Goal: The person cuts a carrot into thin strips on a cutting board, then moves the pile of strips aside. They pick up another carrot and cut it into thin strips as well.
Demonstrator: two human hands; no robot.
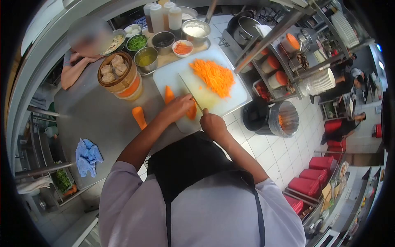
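Note:
On the white cutting board (234, 103), my left hand (179, 108) presses down on a piece of carrot (191, 112), its fingers bent together. My right hand (210, 122) is closed round the handle of a knife (190, 90), whose blade stands on edge beside the carrot piece. Another carrot piece (169, 94) lies on the board left of my left hand. Beyond the blade is a heap of orange carrot strips (213, 77). A further carrot (139, 117) rests on the metal table (82, 111), near my left forearm.
A bamboo steamer (116, 70) with dumplings stands left of the board. Metal bowls, including one of green herbs (137, 42), and squeeze bottles (156, 18) line the back. A blue cloth (87, 157) lies left. Another person's arm (74, 72) rests at the table. A bin (283, 119) stands right.

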